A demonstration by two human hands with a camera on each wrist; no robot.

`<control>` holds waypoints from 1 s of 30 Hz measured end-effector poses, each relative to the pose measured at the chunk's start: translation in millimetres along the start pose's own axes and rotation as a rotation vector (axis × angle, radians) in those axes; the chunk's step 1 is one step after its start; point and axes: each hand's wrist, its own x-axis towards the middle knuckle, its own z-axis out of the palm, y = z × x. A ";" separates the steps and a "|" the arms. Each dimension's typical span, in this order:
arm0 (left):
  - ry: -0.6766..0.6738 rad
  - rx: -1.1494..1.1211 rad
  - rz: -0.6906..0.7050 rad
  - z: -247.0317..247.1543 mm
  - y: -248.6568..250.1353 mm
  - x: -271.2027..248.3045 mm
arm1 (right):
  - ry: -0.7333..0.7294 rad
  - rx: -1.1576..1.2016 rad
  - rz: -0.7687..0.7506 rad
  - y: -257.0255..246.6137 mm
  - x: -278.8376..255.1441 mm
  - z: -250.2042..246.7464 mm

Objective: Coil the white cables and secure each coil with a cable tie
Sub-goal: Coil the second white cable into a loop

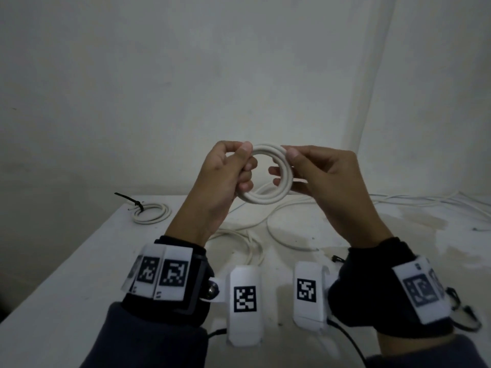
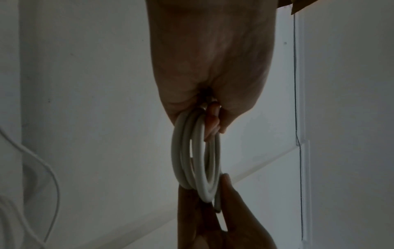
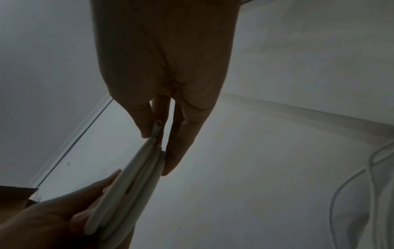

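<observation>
Coil (image 1: 268, 173) between both hands, above table (image 1: 79, 261); tied coil (image 1: 151, 213) far left.

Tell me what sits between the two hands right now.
Only the white cable coil: the left hand grips one side, the right hand pinches the other. The head view shows it.

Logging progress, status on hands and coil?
Left hand and right hand both grip the coil, held above table. No tie on it. One tied coil at rear left.

text: none readable | wrist bands (image 1: 170, 273): black-and-white square code markers only
</observation>
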 end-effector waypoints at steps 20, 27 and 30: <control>-0.092 0.485 0.007 -1.9 -11.5 0.6 | -0.044 0.237 0.459 16.2 -19.9 -24.6; -0.119 0.613 -0.012 -2.5 -15.0 -0.3 | -0.094 -0.497 0.662 45.6 -24.0 -66.5; -0.105 0.594 -0.006 -1.3 -18.0 0.5 | -0.080 -0.768 0.776 67.3 -25.1 -82.3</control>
